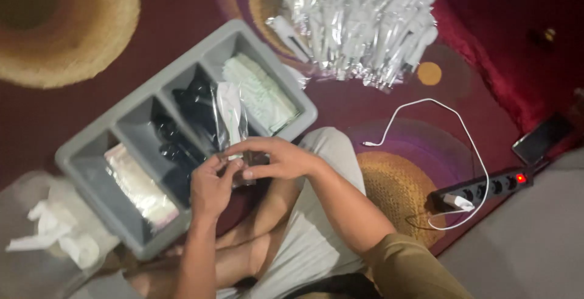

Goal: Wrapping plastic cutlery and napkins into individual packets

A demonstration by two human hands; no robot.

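Observation:
My left hand (211, 184) and my right hand (277, 159) meet over my lap. Both pinch the lower end of a clear plastic sleeve (232, 116) that stands up between them, with a white piece and dark cutlery inside it. Just behind the hands lies a grey divided tray (91, 147). Its compartments hold black plastic cutlery (182, 125), pale green folded napkins (261, 92) and shiny small packets (140, 186).
A heap of finished clear-wrapped packs (356, 22) lies on the patterned carpet beyond the tray. A black power strip (486, 187) with a white charger cable (438, 116) sits at the right, near a phone (541, 138). A bag of white items (52, 232) lies at lower left.

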